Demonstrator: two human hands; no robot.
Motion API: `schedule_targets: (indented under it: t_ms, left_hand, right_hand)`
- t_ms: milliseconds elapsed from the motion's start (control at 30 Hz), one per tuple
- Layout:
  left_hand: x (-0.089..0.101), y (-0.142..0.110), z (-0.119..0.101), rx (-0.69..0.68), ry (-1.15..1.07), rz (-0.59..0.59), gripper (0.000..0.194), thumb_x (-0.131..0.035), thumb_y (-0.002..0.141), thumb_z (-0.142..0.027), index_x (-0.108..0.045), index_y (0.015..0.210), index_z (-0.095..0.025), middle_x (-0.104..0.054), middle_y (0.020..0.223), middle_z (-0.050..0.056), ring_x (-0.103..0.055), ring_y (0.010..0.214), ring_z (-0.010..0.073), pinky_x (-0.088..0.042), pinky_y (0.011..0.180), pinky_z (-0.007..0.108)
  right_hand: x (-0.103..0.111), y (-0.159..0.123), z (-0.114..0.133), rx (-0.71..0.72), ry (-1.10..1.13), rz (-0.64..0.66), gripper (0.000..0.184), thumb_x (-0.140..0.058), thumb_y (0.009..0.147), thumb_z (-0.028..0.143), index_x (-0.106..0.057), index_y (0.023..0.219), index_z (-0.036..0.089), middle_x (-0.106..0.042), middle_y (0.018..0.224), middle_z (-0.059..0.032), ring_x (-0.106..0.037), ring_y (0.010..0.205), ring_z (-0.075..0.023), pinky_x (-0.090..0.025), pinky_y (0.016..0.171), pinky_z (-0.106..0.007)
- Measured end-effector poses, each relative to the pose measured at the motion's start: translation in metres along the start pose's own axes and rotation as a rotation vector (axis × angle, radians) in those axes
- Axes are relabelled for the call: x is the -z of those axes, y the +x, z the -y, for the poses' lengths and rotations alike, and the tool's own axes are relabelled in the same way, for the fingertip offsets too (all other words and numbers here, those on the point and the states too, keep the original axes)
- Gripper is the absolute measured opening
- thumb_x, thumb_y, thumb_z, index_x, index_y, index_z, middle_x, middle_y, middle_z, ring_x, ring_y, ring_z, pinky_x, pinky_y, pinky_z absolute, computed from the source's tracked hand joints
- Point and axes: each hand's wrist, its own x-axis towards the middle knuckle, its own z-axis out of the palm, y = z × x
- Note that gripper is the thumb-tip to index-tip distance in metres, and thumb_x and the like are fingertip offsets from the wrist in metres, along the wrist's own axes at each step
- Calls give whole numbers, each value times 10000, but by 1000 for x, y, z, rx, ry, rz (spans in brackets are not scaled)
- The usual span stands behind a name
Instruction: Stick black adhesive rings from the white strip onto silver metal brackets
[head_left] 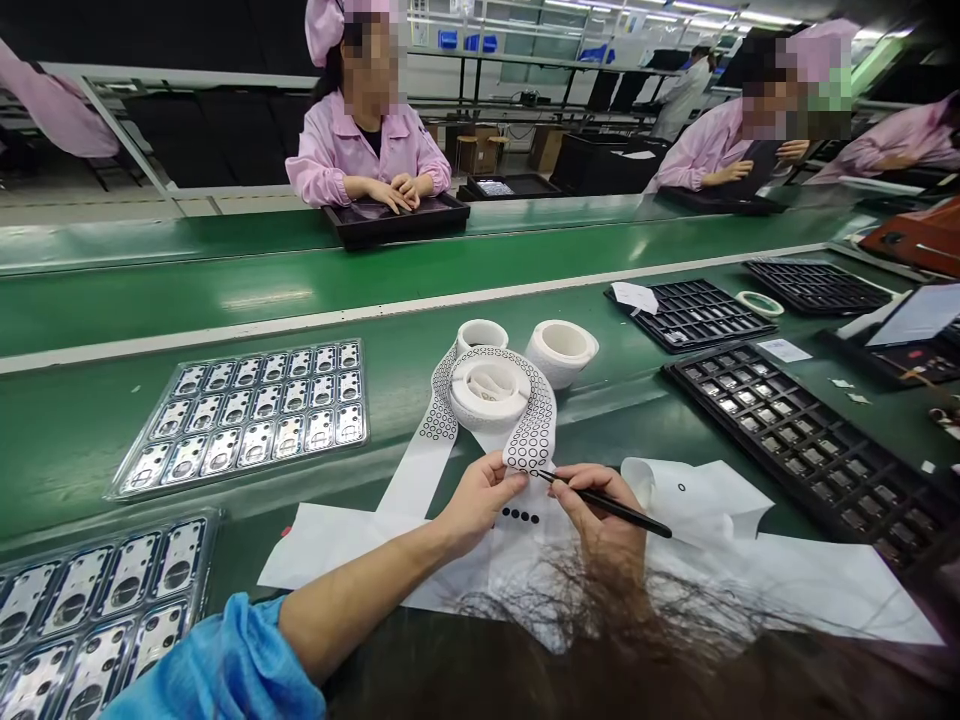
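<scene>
My left hand (480, 505) pinches a white backing strip (531, 435) printed with rows of small black rings, which runs off a white tape roll (489, 390) lying on its side. My right hand (604, 520) grips slim black tweezers (611, 505), their fine tip reaching the strip near my left fingers. Several solid black dots (520, 516) sit in a row on the white liner sheet (450, 560) below the hands. A strand of my hair (600, 600) blurs the lower view and partly hides my right wrist.
Metal parts sit in clear blister trays (244, 420) to the left, and black grid trays (795, 440) hold small parts to the right. Two more white rolls (561, 352) stand behind the strip. Co-workers in pink (364, 150) sit across the green conveyor belt (225, 290).
</scene>
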Motion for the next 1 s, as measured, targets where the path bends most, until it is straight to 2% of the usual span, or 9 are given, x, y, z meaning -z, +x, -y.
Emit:
schedule_targets:
  t_ms: [333, 567, 800, 1000]
  left_hand:
    - [1, -3, 1, 6, 2, 10, 435, -879, 699, -403, -727, 1009, -137, -753, 989, 108, -691, 909, 230, -499, 876, 344]
    - [0, -2, 0, 27, 33, -35, 446, -897, 660, -444, -745, 931, -124, -759, 935, 102, -694, 852, 219, -499, 787, 309]
    - [0, -3, -1, 51, 46, -60, 364, -913, 641, -412, -746, 792, -126, -729, 754, 44, -628, 678, 145, -473, 696, 270]
    - [-1, -4, -2, 55, 39, -54, 390, -915, 632, -425, -755, 821, -124, -744, 791, 62, -643, 710, 166, -481, 721, 289]
  right_hand:
    - [-2, 1, 2, 17, 0, 2, 156, -766, 804, 272, -620, 784, 220, -658, 912, -22, -644, 846, -192, -528, 753, -329]
    - [-2, 0, 2, 21, 21, 0, 147, -757, 819, 264, -617, 795, 227, -653, 926, -13, -652, 860, -194, -525, 754, -338]
    - [0, 0, -1, -13, 42, 0, 167, -770, 808, 266, -612, 790, 216, -647, 923, -16, -647, 858, -195, -515, 766, -344]
    - [1, -1, -5, -46, 76, 5, 185, -780, 809, 283, -607, 805, 218, -645, 929, -14, -640, 862, -188, -512, 775, -338]
